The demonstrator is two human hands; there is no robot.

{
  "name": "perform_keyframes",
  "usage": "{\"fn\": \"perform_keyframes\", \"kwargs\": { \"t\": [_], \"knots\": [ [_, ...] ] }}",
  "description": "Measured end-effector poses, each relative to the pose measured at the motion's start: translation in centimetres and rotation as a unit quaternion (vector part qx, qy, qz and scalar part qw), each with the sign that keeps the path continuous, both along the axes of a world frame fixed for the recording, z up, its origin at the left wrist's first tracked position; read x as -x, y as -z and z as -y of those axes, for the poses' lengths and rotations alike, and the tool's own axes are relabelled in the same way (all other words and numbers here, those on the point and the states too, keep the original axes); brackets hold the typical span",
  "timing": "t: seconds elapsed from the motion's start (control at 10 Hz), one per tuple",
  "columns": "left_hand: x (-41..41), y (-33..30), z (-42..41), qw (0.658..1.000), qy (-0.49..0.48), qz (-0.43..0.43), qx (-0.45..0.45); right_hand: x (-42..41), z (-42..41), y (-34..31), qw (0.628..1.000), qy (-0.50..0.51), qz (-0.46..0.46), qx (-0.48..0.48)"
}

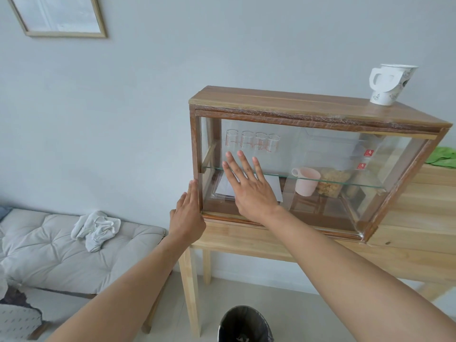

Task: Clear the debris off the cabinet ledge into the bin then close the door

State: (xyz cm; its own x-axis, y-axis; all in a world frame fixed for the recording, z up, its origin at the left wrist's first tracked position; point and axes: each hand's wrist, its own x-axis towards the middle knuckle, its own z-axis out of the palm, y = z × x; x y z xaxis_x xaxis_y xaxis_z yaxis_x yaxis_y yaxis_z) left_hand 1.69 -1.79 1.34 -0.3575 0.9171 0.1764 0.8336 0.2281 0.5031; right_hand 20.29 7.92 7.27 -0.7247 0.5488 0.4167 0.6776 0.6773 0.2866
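On the far left a padded bench (74, 245) carries a crumpled white cloth (96, 229), well apart from the work. The left hand (187, 213) comes next, held edge-on with its fingers pressed together and straight against the cabinet's (308, 102) left corner post; judged from that placing, it steadies the frame so the cabinet does not shift on the wooden table (407, 233) while the other hand pushes. The right hand (249, 186) lies flat on the glass door (320, 156) with fingers spread, gripping nothing, a palm contact that suits sliding or pressing a smooth pane with no handle in view. The door seems to cover the whole front, so closing looks nearly or fully done, though whether it is fully seated cannot be told. The ledge (283, 224) along the cabinet's bottom front shows no debris that can be made out. The bin (245, 325) stands on the floor directly below, placed to catch whatever is swept off. Behind the glass, measuring glasses (251, 141) line the upper left and a pink cup (307, 181) stands further right. A paper cup (389, 83) stands on top at the right.
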Motion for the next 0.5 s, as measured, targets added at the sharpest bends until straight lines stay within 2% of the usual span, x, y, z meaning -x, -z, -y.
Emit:
{"fn": "perform_keyframes", "kwargs": {
  "t": [0.1,0.2,0.3,0.4,0.5],
  "knots": [
    [-1.2,-0.9,0.6,0.999,0.001,-0.032,0.025,-1.8,1.4,-0.9,1.000,-0.009,-0.004,0.026],
    [-2.5,-2.2,1.2,0.998,0.021,-0.050,0.042,-5.0,2.9,-1.1,0.998,0.035,-0.007,0.057],
    [-3.8,-4.3,1.8,0.993,0.050,-0.067,0.080,-8.6,4.4,-2.1,0.986,0.106,0.001,0.129],
    [-5.1,-6.6,2.7,0.988,0.063,-0.060,0.124,-11.6,6.0,-3.5,0.960,0.174,-0.005,0.218],
    [-6.0,-8.9,3.7,0.980,0.090,-0.094,0.150,-13.7,8.2,-5.0,0.937,0.210,0.000,0.278]
  ]
}}
